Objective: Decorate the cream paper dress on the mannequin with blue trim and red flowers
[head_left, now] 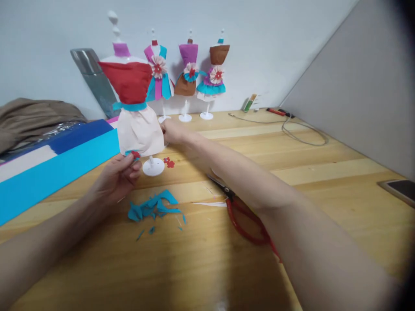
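A small dress form (pixel 132 82) stands before me, dressed in a red top, a blue waistband and a pale pink skirt (pixel 141 129). My left hand (pixel 116 177) is closed at the skirt's lower hem, thumb and fingers pinching a small red and blue paper flower (pixel 134 154). Beside the skirt's right edge is my right hand (pixel 174 131), its fingers largely hidden by the skirt, so their grip is unclear. Red paper flowers (pixel 169 163) lie by the white base (pixel 153 166). Blue paper scraps (pixel 155 206) are scattered nearer me.
Red-handled scissors (pixel 246 220) lie partly under my right forearm. Three smaller dressed forms (pixel 186 88) line the wall, with a tumbler (pixel 97 77) at left. Coloured paper sheets (pixel 65 166) cover the left side. A cable (pixel 301 140) and a phone (pixel 400 188) are at right.
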Tool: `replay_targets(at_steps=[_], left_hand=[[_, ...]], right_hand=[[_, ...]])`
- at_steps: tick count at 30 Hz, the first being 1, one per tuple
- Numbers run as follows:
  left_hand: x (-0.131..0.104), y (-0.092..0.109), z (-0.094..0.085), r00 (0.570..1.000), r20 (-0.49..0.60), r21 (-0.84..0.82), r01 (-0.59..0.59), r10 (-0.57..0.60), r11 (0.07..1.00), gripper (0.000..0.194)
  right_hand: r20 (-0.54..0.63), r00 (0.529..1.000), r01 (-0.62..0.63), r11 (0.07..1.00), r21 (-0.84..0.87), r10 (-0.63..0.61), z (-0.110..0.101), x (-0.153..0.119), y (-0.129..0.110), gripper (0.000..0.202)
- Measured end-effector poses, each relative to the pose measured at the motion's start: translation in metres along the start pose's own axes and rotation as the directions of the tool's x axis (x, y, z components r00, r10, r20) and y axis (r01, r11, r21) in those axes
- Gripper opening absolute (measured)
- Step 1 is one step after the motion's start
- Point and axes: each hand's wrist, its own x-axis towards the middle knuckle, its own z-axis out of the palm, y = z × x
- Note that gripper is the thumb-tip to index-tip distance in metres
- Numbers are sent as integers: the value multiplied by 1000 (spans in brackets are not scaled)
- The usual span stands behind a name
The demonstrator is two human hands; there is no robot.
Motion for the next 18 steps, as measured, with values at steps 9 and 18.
replay_targets(at_steps=[9,18], left_hand=[[2,2,2,999,-51,23,10,-9,1000,27],[2,-1,-2,999,33,24,-2,1,1000,22]], right_hand=[[110,993,41,998,-55,-34,3,7,12,26],[-153,988,9,987,161,16,18,14,19,24]])
